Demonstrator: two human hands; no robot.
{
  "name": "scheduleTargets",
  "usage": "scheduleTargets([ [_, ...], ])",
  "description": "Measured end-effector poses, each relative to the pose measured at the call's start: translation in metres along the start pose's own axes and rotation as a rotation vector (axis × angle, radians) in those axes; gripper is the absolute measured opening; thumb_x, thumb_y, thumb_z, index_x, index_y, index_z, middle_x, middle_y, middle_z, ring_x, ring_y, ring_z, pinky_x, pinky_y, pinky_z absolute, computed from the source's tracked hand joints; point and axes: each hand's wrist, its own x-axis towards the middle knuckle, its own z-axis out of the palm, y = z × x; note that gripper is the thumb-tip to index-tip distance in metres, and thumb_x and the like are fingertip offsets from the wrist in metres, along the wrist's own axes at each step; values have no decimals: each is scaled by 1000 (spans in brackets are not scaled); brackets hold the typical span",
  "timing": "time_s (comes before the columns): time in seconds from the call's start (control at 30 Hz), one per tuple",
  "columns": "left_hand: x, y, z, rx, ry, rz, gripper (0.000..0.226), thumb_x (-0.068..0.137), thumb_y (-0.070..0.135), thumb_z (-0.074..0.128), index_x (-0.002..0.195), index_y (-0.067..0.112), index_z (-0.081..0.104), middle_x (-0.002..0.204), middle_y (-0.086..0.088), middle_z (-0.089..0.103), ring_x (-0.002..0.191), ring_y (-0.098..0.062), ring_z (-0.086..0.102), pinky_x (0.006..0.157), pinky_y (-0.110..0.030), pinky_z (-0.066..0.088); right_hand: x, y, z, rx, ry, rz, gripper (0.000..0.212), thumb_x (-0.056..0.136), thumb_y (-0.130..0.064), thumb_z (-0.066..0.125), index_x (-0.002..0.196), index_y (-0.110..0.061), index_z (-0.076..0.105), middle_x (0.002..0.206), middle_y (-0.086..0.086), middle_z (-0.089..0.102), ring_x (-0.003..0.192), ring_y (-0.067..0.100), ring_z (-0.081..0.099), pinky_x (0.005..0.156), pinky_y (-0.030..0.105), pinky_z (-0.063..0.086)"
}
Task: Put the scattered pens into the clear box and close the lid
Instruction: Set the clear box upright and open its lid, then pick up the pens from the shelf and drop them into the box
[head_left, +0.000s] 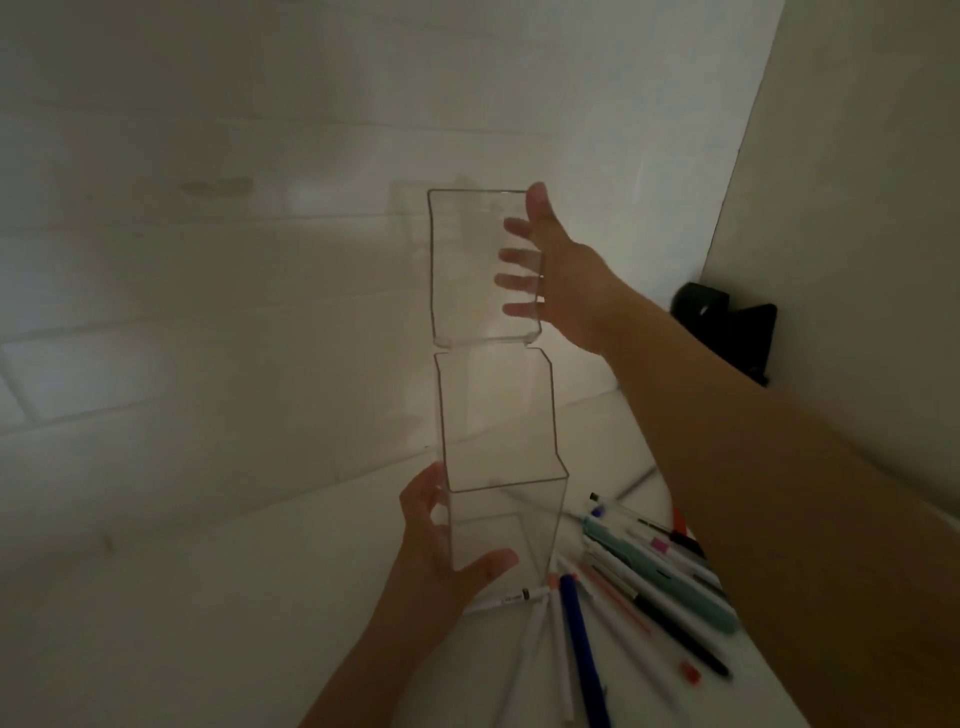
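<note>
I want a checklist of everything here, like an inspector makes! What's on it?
Surface: white tabletop, dimly lit.
Job's things: clear box upright, empty, lid swung open above it; pens scattered on the table beside the box, none inside.
Clutter: black object by the wall, unclear what.
Hands: left hand grips the box base; right hand holds the lid.
Cables: nothing seen.
Surroundings: white tiled wall.

Single head view, close, angled forward-down over white surface (208, 597) toward wall.
</note>
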Motion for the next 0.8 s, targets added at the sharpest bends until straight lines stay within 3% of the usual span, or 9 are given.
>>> scheduleTargets([
  [0.1,-2,6,-4,72,-15,-56,93,55,36,84,113,58,15,133,4,39,111,7,50,94,-19,46,-22,7,-11,-19,52,-178,58,89,-49,44,141,-28,27,140,0,42,127,18,43,103,40,41],
  [0.17,-4,8,-8,173,-39,-125,106,52,46,82,129,44,10,142,-3,31,128,-12,39,108,-39,38,-51,14,-22,-213,139,-263,60,85,-44,56,138,-32,30,136,-5,43,120,10,46,95,26,43],
  [0.27,-16,12,-19,396,-77,-271,111,59,49,76,141,19,8,150,-6,23,136,-22,28,114,-40,27,-105,46,-40,-454,186,-198,40,85,-34,59,123,-31,48,117,-8,55,97,-5,53,77,11,42],
  [0.33,-31,22,-24,678,-149,-317,116,46,82,55,136,16,27,142,-6,38,128,-23,38,109,-36,33,-143,77,-45,-556,127,-64,17,86,-28,59,100,-37,57,98,-7,64,78,-10,57,63,7,48],
  [0.4,-48,32,-20,889,-245,-299,132,21,100,15,124,21,41,127,0,47,116,-20,42,100,-32,39,-175,107,-43,-743,59,86,12,87,-29,57,91,-40,59,91,-11,64,73,-6,58,65,7,48],
  [0.47,-62,40,-8,1019,-294,-273,116,32,98,22,120,25,40,122,3,45,113,-18,41,95,-32,40,-195,128,-36,-894,6,186,18,88,-33,55,104,-32,62,94,-14,61,77,-3,53,71,9,44],
  [0.57,-75,50,13,1140,-349,-245,63,71,66,51,116,25,38,119,3,43,112,-17,41,92,-32,42,-209,142,-19,-990,-39,263,35,89,-38,52,122,-30,52,119,-9,56,97,4,51,91,19,42],
  [0.67,-81,56,29,1231,-333,-180,32,86,37,44,112,19,40,119,-1,47,108,-19,49,88,-32,46,-209,153,-3,-1142,-99,301,39,93,-25,45,132,-21,41,137,1,45,122,17,45,104,30,38],
  [0.8,-80,53,40,1314,-321,-167,25,91,17,33,115,14,38,121,-6,50,106,-24,55,86,-35,45,-204,159,8,-1230,-118,354,33,91,-9,46,124,-11,45,129,10,51,114,24,54,98,34,47],
])
